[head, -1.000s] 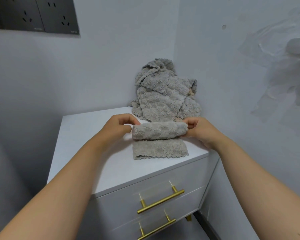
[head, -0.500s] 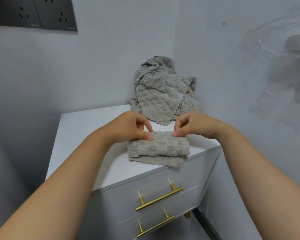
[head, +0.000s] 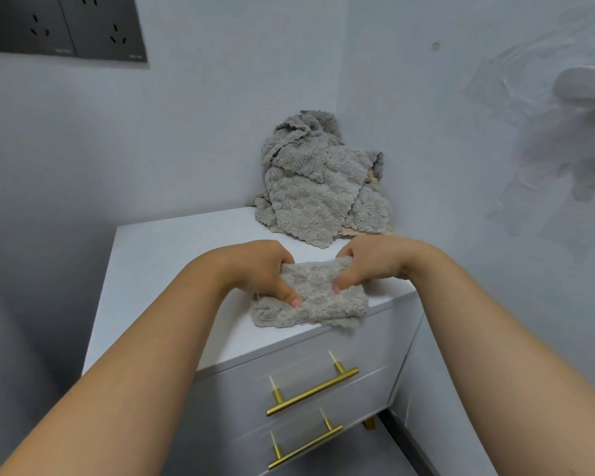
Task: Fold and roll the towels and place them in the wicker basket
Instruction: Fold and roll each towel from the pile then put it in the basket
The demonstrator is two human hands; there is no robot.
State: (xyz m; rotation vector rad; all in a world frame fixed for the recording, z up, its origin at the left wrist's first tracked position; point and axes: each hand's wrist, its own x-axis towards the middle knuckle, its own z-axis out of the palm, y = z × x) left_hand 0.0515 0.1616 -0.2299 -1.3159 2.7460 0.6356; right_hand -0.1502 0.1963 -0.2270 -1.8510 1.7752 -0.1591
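Here, at the white drawer cabinet's (head: 172,255) front edge, the left hand (head: 258,269) and right hand (head: 368,266) each pinch the part-rolled grey towel (head: 318,305), thumbs on top, other fingers hidden behind it, while the heap of towels (head: 316,190) at the cabinet's back corner mostly covers an unidentifiable beige sliver (head: 351,231).

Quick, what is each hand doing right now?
Left hand: grips the grey towel.
Right hand: grips the same towel.
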